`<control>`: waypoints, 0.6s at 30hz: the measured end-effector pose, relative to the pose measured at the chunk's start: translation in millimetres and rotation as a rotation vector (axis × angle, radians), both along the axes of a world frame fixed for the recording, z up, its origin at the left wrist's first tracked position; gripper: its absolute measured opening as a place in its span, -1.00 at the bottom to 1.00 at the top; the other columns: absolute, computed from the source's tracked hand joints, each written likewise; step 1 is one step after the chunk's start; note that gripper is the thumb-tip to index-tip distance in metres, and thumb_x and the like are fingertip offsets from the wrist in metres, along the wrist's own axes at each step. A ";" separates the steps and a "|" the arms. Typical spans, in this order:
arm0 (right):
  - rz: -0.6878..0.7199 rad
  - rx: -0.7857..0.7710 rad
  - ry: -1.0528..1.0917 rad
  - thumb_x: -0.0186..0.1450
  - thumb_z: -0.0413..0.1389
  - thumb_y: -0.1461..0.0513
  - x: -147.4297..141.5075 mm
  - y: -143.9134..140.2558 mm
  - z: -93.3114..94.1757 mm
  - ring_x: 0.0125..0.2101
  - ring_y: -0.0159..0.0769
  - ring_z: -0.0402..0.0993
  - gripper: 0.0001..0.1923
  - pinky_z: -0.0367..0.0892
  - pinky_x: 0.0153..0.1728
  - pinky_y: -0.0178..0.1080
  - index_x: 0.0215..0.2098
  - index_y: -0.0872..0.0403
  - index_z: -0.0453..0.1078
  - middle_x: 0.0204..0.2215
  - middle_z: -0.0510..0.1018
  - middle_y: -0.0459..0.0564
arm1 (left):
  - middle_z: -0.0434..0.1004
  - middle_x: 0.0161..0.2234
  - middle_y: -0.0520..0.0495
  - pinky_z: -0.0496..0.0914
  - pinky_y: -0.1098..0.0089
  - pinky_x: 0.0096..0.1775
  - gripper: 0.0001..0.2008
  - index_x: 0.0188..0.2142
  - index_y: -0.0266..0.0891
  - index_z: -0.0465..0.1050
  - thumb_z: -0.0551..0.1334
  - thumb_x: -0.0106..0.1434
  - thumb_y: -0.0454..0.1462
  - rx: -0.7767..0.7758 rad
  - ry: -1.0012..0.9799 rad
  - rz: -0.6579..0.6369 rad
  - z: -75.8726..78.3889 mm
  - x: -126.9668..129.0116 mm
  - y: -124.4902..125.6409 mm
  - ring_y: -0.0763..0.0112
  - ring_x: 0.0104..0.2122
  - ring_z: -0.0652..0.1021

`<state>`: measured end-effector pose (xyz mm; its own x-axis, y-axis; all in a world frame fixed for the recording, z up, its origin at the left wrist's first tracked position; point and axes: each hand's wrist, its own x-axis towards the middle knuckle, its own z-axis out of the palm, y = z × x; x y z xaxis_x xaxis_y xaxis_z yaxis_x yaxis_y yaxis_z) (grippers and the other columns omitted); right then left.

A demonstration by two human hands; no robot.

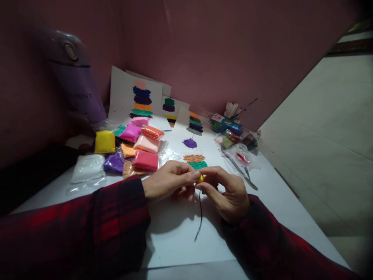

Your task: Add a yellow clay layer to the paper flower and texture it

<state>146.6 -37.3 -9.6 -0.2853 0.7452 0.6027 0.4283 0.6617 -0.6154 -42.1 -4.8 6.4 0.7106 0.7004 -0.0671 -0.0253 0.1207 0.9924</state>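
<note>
A small yellow lump of modelling clay (201, 178) is pinched between the fingertips of both hands above the white table. My left hand (175, 179) has its thumb and fingers closed on the lump from the left. From the right, the thumb and index finger of my right hand (225, 190) meet the same lump. Below the fingers a thin dark strand (201, 214) hangs down; where its top end joins is hidden. Just beyond the hands lies a paper sheet with a green clay patch (198, 165), an orange-brown one (194, 158) and a purple one (190, 143).
Packets of coloured clay, including a yellow packet (105, 142) and a red packet (145, 160), lie at left. Behind lean sheets (116, 93) with coloured bands. A purple bottle (75, 81) stands at back left. Metal tools (247, 181), plastic bags (239, 155) and a box (225, 123) are right.
</note>
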 end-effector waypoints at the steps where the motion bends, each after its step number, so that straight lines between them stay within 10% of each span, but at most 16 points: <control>1: 0.004 0.003 0.003 0.28 0.20 0.29 0.0 0.2 -0.1 -0.67 -0.46 0.30 -0.83 0.24 -0.63 -0.36 -0.14 0.09 0.45 -0.61 0.50 -0.17 | 0.44 -0.59 0.02 0.15 0.48 -0.56 -0.53 -0.42 -0.28 0.35 0.26 0.19 0.12 -0.004 -0.008 0.008 -0.2 0.2 -0.1 0.55 -0.65 0.31; 18: 0.009 -0.018 0.030 0.26 0.21 0.29 -0.5 -0.4 -0.3 -0.67 -0.45 0.29 -0.82 0.23 -0.64 -0.35 -0.14 0.09 0.44 -0.63 0.45 -0.19 | 0.45 -0.60 0.04 0.16 0.52 -0.60 -0.54 -0.37 -0.26 0.31 0.31 0.14 0.10 -0.039 -0.010 0.011 -0.3 0.8 -0.6 0.57 -0.68 0.33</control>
<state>146.1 -37.7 -9.9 -0.2746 0.7534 0.5974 0.4036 0.6542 -0.6396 -41.3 -5.4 6.1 0.7034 0.7054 -0.0875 -0.0365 0.1587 0.9867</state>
